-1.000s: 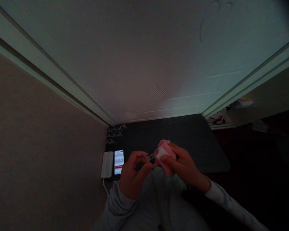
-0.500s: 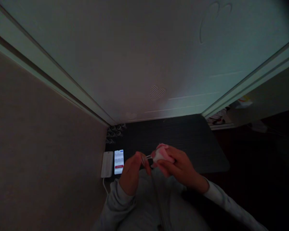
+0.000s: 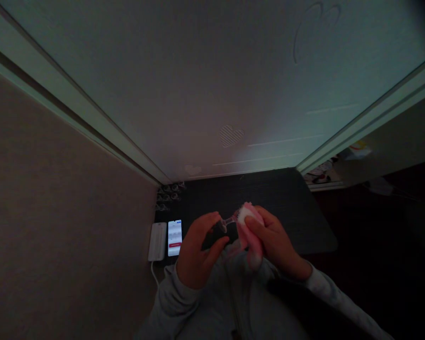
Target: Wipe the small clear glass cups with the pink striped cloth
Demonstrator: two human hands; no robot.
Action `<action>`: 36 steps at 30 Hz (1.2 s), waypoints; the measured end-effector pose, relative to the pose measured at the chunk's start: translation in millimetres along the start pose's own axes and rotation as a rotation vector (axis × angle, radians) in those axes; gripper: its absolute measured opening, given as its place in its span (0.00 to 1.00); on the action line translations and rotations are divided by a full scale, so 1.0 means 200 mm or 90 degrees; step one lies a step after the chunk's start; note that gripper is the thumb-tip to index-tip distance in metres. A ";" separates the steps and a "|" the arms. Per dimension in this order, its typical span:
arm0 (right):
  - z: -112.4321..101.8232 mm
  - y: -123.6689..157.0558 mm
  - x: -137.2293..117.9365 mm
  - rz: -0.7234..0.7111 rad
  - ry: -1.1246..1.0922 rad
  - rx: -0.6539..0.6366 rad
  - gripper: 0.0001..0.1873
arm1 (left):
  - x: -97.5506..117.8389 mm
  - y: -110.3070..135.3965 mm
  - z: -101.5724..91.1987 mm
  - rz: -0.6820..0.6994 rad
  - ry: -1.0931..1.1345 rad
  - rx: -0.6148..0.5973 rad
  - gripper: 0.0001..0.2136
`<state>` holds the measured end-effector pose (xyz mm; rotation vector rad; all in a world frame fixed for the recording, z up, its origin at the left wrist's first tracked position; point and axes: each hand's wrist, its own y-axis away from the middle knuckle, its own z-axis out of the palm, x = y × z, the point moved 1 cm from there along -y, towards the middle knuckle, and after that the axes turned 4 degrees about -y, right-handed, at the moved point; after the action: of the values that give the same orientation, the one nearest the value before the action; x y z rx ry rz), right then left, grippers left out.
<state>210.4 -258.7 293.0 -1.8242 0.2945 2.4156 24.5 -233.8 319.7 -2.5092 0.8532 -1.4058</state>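
A small clear stemmed glass [image 3: 229, 220] is held sideways above the dark table, its foot towards the left. My right hand [image 3: 274, 238] is closed round a pink and white cloth [image 3: 253, 236], which wraps the glass's bowl; a loose end of the cloth hangs down. At the foot of the glass is my left hand [image 3: 200, 250], its thumb spread away from the fingers. Those fingertips are at the foot's edge, while the thumb tip stays apart from it. The bowl is mostly hidden by the cloth.
Several small clear glasses [image 3: 168, 192] stand at the table's back left corner. A lit phone [image 3: 174, 238] lies near the left edge, beside a white corded block [image 3: 157, 242]. The dark table [image 3: 276, 203] meets a pale panel [image 3: 198, 94] with heart reliefs behind.
My left thumb has spread away from the glass's foot. Glass and cloth have shifted slightly up and right, and more of the cloth now hangs below my right hand.
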 end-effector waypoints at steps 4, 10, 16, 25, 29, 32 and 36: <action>0.02 0.01 -0.01 0.061 -0.045 -0.050 0.16 | 0.01 -0.01 -0.03 0.071 -0.074 0.007 0.12; 0.00 0.00 -0.01 0.079 -0.034 -0.060 0.16 | 0.04 -0.02 -0.04 0.079 -0.149 0.011 0.10; -0.01 0.00 -0.05 0.018 0.037 -0.077 0.11 | 0.05 -0.02 -0.04 0.038 -0.135 0.007 0.11; -0.01 0.01 -0.07 -0.069 0.149 -0.123 0.12 | 0.08 -0.04 -0.03 -0.092 -0.019 -0.041 0.10; -0.01 0.01 -0.09 -0.115 0.191 -0.138 0.11 | 0.07 -0.04 -0.01 -0.148 0.055 -0.067 0.16; -0.01 0.01 -0.09 -0.160 0.223 -0.146 0.11 | 0.05 -0.04 0.00 -0.188 0.106 -0.079 0.21; -0.01 0.01 -0.10 -0.217 0.255 -0.162 0.13 | 0.04 -0.04 0.01 -0.234 0.150 -0.089 0.26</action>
<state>217.2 -260.8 311.3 -2.2417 -0.2916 1.9214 32.8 -231.7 326.8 -2.7491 0.5554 -1.8441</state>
